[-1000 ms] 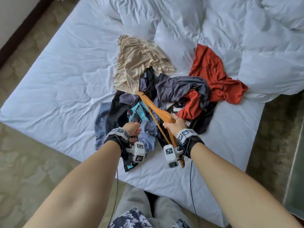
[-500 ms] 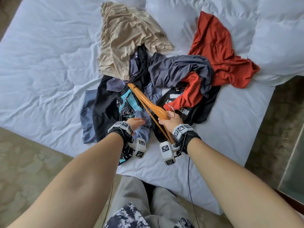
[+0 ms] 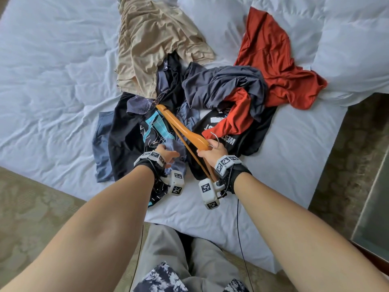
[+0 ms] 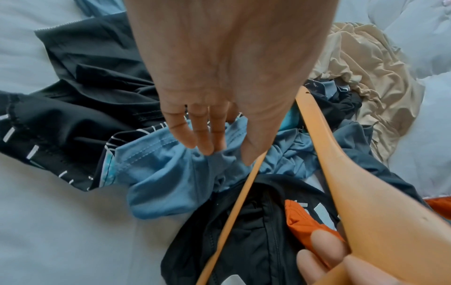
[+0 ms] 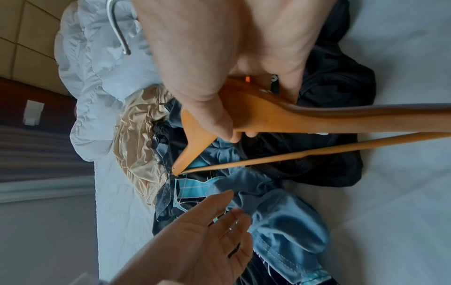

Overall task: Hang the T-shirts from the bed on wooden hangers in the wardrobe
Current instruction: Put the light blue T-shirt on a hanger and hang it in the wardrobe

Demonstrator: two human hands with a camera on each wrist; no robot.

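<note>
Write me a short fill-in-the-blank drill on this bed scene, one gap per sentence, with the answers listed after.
1. The right hand grips a wooden ____.
2. The left hand, fingers straight, reaches down to the light ____ T-shirt.
3. The beige T-shirt lies at the far end of the pile, to the ____ of the red T-shirt in the head view.
4. The clothes lie on a ____ sheet.

Missing words: hanger; blue; left; white
</note>
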